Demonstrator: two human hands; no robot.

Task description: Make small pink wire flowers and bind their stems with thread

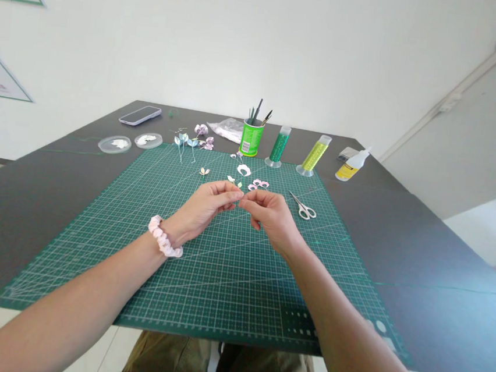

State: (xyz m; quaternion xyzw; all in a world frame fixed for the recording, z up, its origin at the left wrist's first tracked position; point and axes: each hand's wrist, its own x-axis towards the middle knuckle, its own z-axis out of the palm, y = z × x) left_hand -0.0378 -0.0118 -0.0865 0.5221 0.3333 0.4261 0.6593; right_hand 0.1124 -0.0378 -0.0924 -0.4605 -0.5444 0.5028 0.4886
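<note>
My left hand (215,201), with a pale pink scrunchie (164,237) round its wrist, is closed in a pinch. Its fingertips meet those of my right hand (269,210), also pinching, above the green cutting mat (203,287). What lies between the fingers is too small to make out. A tiny yellow-green leaf-like piece (240,184) shows just past the fingertips; I cannot tell whether it is held. Just beyond lie pink-edged petal pieces (257,184), a larger white ring-like petal piece (243,170) and a small cream flower (204,172). White-handled scissors (305,209) rest right of my right hand.
Blue wire-stemmed flowers (183,140) and purple ones (208,142) lie at the back left, near two clear dishes (114,144) and a phone (141,115). Behind stand a green can (251,139) of pens, green (278,148) and yellow-green (315,156) thread spools, and a glue bottle (352,165).
</note>
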